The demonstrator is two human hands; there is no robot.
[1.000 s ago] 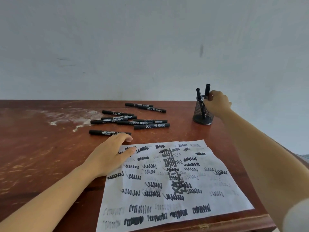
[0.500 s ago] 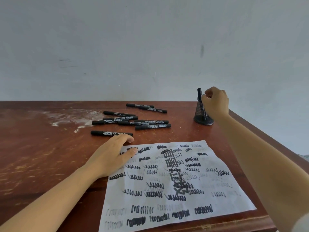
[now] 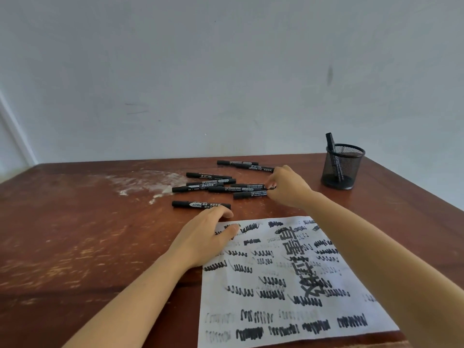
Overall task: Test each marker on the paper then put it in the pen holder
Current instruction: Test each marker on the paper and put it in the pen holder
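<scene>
Obs.: left hand (image 3: 206, 237) lies flat, fingers straight and holding nothing, palm pressing the 10 o'clock corner of the paper (image 3: 251, 285), which rests on the bench (image 3: 88, 234) and is covered with scribbles. Right hand (image 3: 288, 189) is out at 12 o'clock from the paper, fingers curled down over the 3 o'clock ends of two loose markers (image 3: 248, 186). Its knuckles hide the tips, so I cannot tell whether it has pinched one or only touches them. The rest of the pile spreads away toward 9 and 11 o'clock from that hand, all lying flat, caps on, long axes running roughly 9-to-3. One lone marker (image 3: 200, 204) lies apart from the pile, just beyond the left fingertips at their 12 o'clock, on the same axis. Pen holder (image 3: 342, 167), black mesh, stands upright at 2 o'clock from the right hand, near but not touching. At least one marker (image 3: 331, 141) leans inside it, and the mesh may hide more. Judgement: this is the pick-up for the next test, with most of the markers not yet done. The right hand is the nearer one to the pile and meets the barrels end-on. The chosen marker should draw out toward 3 o'clock along its own axis, then swing back toward 6 o'clock to the paper. Risk: the neighbours lie touching and could roll.
</scene>
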